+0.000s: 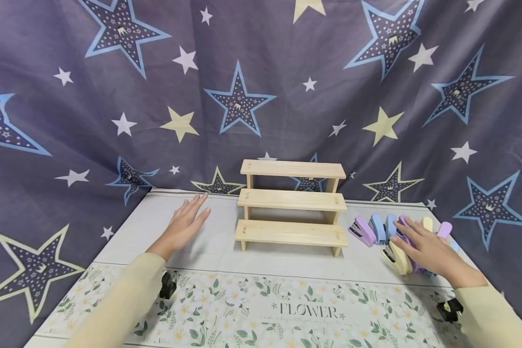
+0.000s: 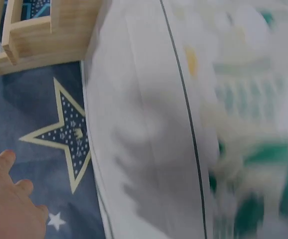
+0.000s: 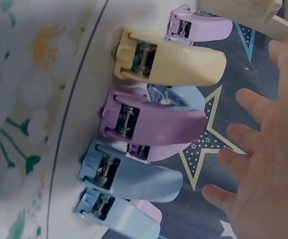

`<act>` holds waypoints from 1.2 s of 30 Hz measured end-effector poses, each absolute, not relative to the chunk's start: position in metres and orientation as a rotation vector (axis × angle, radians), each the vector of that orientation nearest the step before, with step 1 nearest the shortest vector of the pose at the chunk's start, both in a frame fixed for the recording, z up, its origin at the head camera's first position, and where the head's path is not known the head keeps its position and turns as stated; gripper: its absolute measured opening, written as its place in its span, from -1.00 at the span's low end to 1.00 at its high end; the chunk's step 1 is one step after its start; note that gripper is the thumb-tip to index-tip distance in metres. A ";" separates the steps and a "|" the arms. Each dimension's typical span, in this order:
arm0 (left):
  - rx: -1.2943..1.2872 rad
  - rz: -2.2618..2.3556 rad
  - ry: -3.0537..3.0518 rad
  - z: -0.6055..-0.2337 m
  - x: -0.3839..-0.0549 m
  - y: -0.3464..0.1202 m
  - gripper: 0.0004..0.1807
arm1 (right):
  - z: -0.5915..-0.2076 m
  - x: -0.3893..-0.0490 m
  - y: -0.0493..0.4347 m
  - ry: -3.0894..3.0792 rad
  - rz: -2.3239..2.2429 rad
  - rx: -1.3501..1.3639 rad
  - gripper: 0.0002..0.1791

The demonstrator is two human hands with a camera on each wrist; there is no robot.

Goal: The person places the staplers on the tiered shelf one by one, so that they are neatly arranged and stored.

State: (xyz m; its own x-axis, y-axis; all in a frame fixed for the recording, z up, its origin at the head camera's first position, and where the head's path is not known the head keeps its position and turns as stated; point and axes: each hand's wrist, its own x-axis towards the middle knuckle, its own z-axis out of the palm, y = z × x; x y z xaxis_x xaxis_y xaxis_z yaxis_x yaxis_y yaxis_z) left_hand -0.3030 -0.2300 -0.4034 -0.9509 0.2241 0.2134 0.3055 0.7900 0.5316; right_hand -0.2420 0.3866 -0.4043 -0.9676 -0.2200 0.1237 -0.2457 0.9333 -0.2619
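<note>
My left hand is held over the white tablecloth, left of the stepped wooden shelf, its fingers extended and holding nothing. The left wrist view shows its fingers at the lower left. My right hand hovers above a group of small staplers at the right, partly hiding them. Among these are a yellow stapler, a purple stapler, a blue stapler and a light blue stapler. In the right wrist view the fingers are spread apart from them, gripping none.
The shelf has three bare steps and stands at the back middle. A floral runner printed with FLOWER lies along the front of the table. Behind everything hangs a dark star-patterned curtain, which also encloses both sides.
</note>
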 end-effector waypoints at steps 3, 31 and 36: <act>-0.420 -1.029 -2.827 -0.405 -0.308 -0.220 -0.27 | -0.404 -0.242 0.385 -3.004 0.454 0.362 -0.25; -0.244 -2.013 -2.427 -0.418 -0.344 -0.125 -0.38 | -0.398 -0.231 0.378 -2.839 0.547 0.537 -0.43; -0.236 -2.121 -2.341 -0.419 -0.346 -0.123 -0.42 | -0.399 -0.229 0.380 -2.842 0.612 0.542 -0.47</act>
State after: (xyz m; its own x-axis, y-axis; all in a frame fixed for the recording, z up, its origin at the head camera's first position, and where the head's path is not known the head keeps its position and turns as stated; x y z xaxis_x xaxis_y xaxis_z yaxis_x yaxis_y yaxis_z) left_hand -0.3461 -0.1232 -0.4188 -0.9886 0.1275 0.0803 0.0924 0.0924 0.9914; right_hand -0.2291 0.3801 -0.3992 -0.9163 -0.3115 0.2517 -0.3875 0.8484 -0.3606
